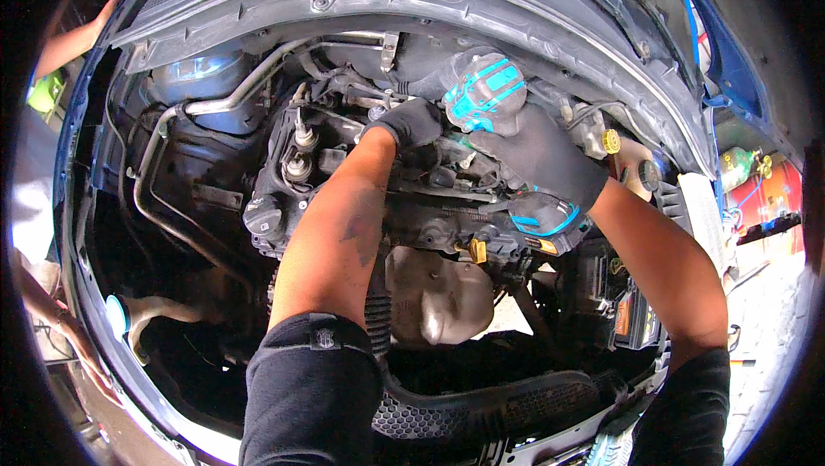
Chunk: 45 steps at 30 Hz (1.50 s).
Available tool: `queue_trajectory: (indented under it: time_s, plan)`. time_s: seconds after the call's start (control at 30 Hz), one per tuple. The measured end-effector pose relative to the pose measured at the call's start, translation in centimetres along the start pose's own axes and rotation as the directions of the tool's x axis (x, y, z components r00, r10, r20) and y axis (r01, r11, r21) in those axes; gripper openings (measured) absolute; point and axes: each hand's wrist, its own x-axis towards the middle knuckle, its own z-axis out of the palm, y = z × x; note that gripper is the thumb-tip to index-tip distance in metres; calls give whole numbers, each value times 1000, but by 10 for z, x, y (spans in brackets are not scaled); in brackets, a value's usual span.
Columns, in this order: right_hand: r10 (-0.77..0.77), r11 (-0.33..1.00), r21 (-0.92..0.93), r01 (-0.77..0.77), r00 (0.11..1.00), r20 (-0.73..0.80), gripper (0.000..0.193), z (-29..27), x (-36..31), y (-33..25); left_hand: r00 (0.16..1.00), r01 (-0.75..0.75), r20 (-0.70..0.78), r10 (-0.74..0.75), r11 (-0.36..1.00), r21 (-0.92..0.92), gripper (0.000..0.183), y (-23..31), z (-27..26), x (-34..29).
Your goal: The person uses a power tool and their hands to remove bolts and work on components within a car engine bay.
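Observation:
My right hand (537, 152), in a dark glove, wraps round the handle of a cordless power driver (485, 95) in grey and turquoise. Its motor housing rises over the back of the engine, and its battery (546, 219) sticks out below my hand. The driver's tip is hidden. My left hand (414, 124), also gloved, is closed on top of the engine (430, 208), just left of the driver. Whatever lies in its fingers cannot be seen. On the engine's left end are two upright metal fittings (299, 152) and a black oil filler cap (263, 215).
A metal pipe (148, 157) runs along the left of the engine bay. A yellow-capped reservoir (611, 141) and a battery (636, 320) sit at the right. A heat shield (443, 294) covers the engine's front. Another person's arm (77, 45) rests at the left edge.

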Motion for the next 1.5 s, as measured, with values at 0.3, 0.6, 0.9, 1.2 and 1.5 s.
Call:
queue_trajectory:
  time_s: [0.3,0.6,0.9,1.2,1.5]
  plan:
    - [-171,974,146,175,985,-38,29,-27,-2,23,984,3,-157,-82,893,-449,27,49,-42,-46]
    - [-688,464,-670,579,712,139,31,-72,-66,-8,906,-23,-421,-49,986,-164,26,37,-25,-35]
    - [293,952,51,-302,947,128,47,-113,-239,-51,632,-215,-681,370,928,305,39,128,-123,-83]
    - [504,843,259,-472,861,-71,47,-106,-302,-30,619,151,-768,161,936,318,29,85,-323,-84]
    - [355,926,-47,-375,906,-232,47,-102,-286,-14,606,-516,-320,728,666,539,22,233,-157,-75]
